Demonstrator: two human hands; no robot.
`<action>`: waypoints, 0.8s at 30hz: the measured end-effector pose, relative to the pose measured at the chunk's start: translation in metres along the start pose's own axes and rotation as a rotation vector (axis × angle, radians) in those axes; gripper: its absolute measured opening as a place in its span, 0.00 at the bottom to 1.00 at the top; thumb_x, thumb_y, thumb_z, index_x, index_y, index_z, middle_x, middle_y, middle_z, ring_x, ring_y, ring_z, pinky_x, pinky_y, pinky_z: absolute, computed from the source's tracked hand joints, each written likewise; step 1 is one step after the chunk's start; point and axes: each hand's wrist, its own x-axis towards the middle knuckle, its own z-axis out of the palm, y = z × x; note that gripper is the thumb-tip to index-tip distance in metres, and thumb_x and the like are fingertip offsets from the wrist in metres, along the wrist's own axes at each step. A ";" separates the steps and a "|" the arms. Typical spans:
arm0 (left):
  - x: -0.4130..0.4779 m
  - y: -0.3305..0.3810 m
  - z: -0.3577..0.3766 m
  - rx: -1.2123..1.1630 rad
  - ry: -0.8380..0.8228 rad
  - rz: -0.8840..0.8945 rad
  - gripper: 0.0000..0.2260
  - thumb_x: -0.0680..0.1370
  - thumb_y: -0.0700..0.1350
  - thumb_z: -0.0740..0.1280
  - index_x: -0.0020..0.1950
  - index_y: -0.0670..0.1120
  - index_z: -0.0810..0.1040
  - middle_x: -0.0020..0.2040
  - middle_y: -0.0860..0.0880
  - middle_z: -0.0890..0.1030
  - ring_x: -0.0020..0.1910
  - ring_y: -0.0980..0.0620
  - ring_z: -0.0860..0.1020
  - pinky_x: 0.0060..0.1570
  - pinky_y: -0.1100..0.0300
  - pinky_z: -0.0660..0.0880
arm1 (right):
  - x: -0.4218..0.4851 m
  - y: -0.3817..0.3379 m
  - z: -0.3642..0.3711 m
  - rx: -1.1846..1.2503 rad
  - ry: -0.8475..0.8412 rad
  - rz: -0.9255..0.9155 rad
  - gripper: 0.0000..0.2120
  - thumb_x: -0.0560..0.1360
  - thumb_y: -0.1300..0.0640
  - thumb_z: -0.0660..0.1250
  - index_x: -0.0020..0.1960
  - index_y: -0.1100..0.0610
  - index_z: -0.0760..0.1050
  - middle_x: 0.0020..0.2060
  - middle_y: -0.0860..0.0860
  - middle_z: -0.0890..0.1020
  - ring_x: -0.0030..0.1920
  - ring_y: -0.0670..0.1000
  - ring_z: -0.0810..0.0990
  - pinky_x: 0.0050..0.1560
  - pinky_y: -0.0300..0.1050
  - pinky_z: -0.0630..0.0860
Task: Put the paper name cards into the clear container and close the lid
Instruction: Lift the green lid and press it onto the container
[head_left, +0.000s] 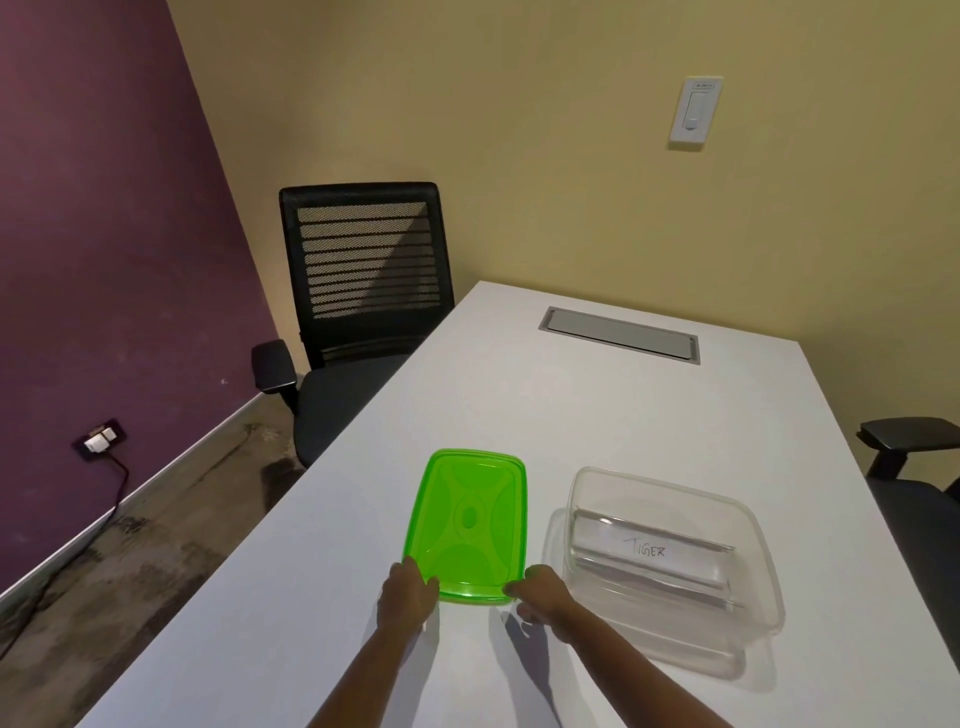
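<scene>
A translucent green lid lies on the white table, left of the clear container. My left hand grips the lid's near left corner and my right hand grips its near right corner. Inside the open container lie white paper name cards; the top one reads "TIGER". The container has no lid on it.
A grey cable hatch is set into the table farther back. A black mesh office chair stands at the table's left side, and another chair's armrest shows at the right edge. A wall socket with a cable is low on the purple wall.
</scene>
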 end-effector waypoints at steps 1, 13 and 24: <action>0.001 -0.001 0.000 -0.026 0.015 -0.007 0.20 0.80 0.47 0.60 0.67 0.35 0.67 0.66 0.37 0.71 0.66 0.43 0.73 0.63 0.55 0.71 | 0.002 -0.001 0.001 0.011 0.014 -0.004 0.17 0.72 0.67 0.65 0.31 0.56 0.61 0.26 0.52 0.65 0.25 0.48 0.66 0.25 0.39 0.60; 0.018 -0.008 -0.002 -0.551 0.112 -0.255 0.14 0.74 0.32 0.60 0.59 0.31 0.75 0.57 0.28 0.79 0.57 0.32 0.78 0.56 0.45 0.75 | 0.004 -0.010 -0.005 0.334 -0.001 0.084 0.16 0.74 0.70 0.62 0.30 0.60 0.67 0.26 0.55 0.68 0.26 0.49 0.67 0.29 0.37 0.63; -0.010 0.027 -0.019 -0.481 0.195 -0.114 0.20 0.76 0.35 0.58 0.68 0.38 0.69 0.66 0.33 0.70 0.65 0.36 0.71 0.64 0.48 0.68 | -0.040 -0.068 -0.022 0.583 -0.070 -0.082 0.08 0.79 0.63 0.59 0.41 0.64 0.69 0.29 0.57 0.72 0.26 0.50 0.79 0.24 0.37 0.78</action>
